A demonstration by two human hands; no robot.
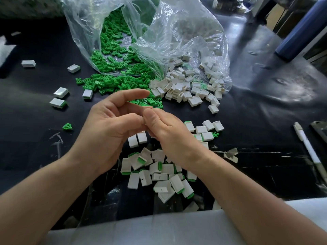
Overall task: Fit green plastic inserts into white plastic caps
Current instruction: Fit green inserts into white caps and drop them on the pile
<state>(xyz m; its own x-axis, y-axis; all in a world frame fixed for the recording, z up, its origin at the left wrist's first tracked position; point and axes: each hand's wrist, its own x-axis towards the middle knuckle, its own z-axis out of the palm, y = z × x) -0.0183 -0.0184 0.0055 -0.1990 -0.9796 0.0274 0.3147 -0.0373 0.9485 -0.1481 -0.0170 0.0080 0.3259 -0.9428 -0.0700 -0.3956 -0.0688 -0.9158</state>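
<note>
My left hand (106, 126) hovers over the black table with palm up, fingers apart and the forefinger stretched out; the palm that shows is bare. My right hand (168, 131) shows its back, with fingers curled under and the thumb against my left fingertips. What those fingers hold is hidden. Loose green inserts (113, 85) spill from a clear bag (141, 32) just beyond my hands. Empty white caps (182, 89) lie heaped to the right of the inserts. Fitted caps with green edges (159, 172) are piled below my wrists, and two white caps (138, 139) stand under my hands.
Single caps (61, 92) lie scattered at the left, with one stray green insert (67, 126). A white pen (307, 147) lies at the right edge and a dark blue bottle (300, 32) stands at the back right. A pale cloth (159, 230) covers the near table edge.
</note>
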